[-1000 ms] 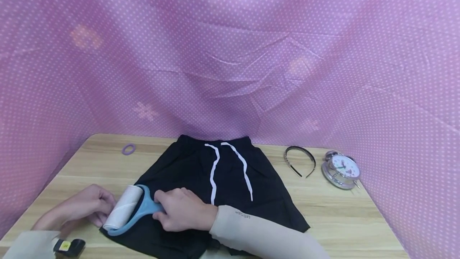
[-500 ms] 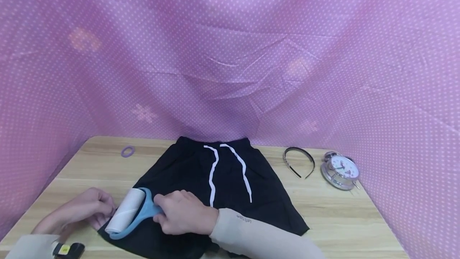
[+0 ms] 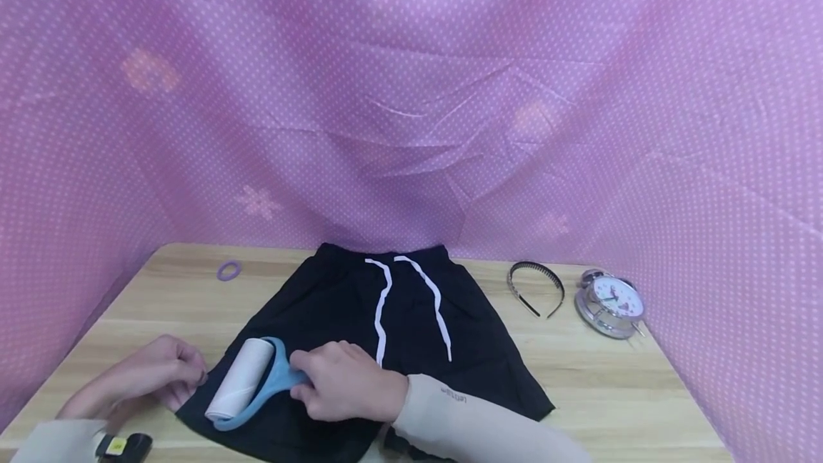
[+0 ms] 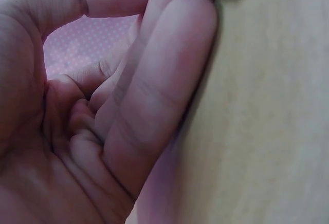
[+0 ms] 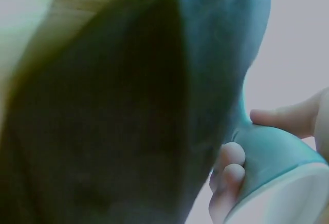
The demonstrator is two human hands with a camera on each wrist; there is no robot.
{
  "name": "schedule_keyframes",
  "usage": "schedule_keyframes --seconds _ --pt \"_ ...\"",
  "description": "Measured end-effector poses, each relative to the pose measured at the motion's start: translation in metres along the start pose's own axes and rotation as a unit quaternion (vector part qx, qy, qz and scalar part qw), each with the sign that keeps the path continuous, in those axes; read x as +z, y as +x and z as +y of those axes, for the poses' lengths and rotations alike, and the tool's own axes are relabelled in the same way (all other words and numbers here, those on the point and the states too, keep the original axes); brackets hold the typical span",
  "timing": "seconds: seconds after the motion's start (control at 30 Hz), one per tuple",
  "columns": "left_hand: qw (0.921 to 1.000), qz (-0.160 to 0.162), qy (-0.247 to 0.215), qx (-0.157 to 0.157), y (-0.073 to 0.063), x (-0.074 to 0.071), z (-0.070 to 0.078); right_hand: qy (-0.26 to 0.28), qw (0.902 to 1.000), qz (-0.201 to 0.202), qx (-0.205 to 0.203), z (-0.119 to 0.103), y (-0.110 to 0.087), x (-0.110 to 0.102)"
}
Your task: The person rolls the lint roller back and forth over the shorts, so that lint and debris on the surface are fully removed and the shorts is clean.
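Black shorts [image 3: 308, 313] with two white drawstrings [image 3: 383, 309] lie spread on the wooden table, waistband toward the back. My right hand [image 3: 350, 384] grips the handle of a blue lint roller, whose white roll [image 3: 241, 381] lies over the left leg near its hem. In the right wrist view fingers and thumb wrap the blue-green handle [image 5: 277, 152]. At the left, my left hand [image 3: 151, 370] pinches the outer hem corner of that leg. The left wrist view shows its thumb and fingertips meeting at a bit of dark cloth, low over the table.
A purple ring-shaped band [image 3: 228, 270] lies at the back left of the table [image 3: 611, 384]. A black headband [image 3: 536, 288] and a silver twin-bell alarm clock [image 3: 611, 304] are at the right. Pink dotted cloth [image 3: 411, 91] hangs behind and along both sides.
My right hand and the lint roller have moved a little to the right, away from the hem corner. The left hand keeps its place there.
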State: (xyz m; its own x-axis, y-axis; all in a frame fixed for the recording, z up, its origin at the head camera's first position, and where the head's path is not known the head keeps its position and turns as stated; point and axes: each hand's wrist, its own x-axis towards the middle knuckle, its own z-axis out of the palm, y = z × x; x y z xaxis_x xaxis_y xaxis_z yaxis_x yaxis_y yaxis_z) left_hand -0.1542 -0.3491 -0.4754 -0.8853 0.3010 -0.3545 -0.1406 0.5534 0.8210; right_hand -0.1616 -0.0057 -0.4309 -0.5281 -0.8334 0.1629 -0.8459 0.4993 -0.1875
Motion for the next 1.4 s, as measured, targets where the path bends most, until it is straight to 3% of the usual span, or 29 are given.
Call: schedule_keyframes --seconds 0.27,0.67,1.07,1.4 --pt "1.0000 0.001 0.001 0.008 0.002 -0.001 -0.001 -0.008 0.9999 0.013 -0.007 0.007 -0.012 -0.007" --pt "0.9999 0.004 0.000 0.011 0.002 0.000 -0.002 0.023 0.9996 0.007 -0.010 0.014 -0.020 -0.005" --pt "1.0000 0.004 -0.005 0.000 0.001 0.001 -0.003 0.019 0.9994 0.028 -0.004 0.017 -0.033 -0.006" --pt "0.9999 -0.003 -0.011 0.006 0.001 -0.001 -0.004 0.119 0.9914 0.038 0.039 0.033 -0.048 0.000"
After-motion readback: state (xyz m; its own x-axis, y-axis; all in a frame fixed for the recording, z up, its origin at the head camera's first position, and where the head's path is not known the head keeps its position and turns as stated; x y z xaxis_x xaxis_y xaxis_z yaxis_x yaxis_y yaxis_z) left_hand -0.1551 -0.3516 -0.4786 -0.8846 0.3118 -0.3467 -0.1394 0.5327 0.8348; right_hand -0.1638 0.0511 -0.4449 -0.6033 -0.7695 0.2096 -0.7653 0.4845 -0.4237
